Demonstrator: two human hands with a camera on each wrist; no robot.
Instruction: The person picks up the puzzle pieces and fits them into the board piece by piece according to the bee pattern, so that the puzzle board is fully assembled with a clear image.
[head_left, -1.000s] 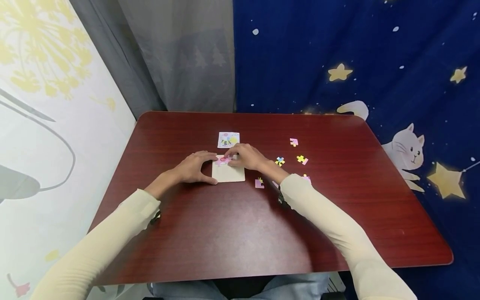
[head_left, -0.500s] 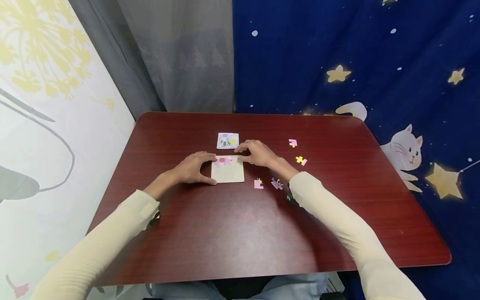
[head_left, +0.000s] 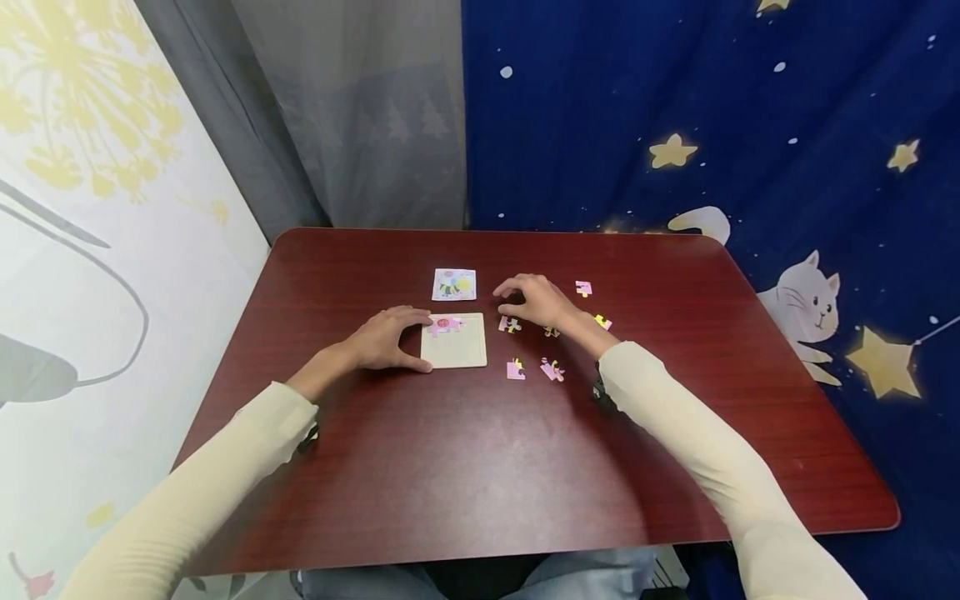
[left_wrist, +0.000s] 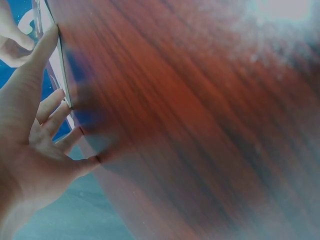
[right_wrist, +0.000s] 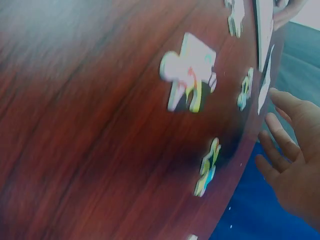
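Observation:
My left hand (head_left: pixel 386 338) rests at the left side of a square puzzle board (head_left: pixel 465 350). Its thumb touches the lower left corner and its fingers lie at the upper left; the left wrist view shows the thumb along the board's edge (left_wrist: pixel 63 75). Joined pink puzzle pieces (head_left: pixel 446 326) with a red spot lie in the board's upper left. To the right of the board, my right hand (head_left: pixel 540 300) hovers with spread, relaxed fingers holding nothing. Just below its fingertips lies a pink and dark puzzle piece (head_left: pixel 510 325). Another piece (head_left: pixel 551 331) shows partly under the wrist.
A square picture card (head_left: pixel 454 286) with a bee lies behind the board. More loose pieces lie to the right: a pink and yellow one (head_left: pixel 515 369), a pink and dark one (head_left: pixel 552 370), a yellow one (head_left: pixel 602 322) and a pink one (head_left: pixel 583 288).
My right hand has lifted off the board and moved right, its fingers loosening. A piece beside the board now shows from under it. My left hand has stayed at the board's left side.

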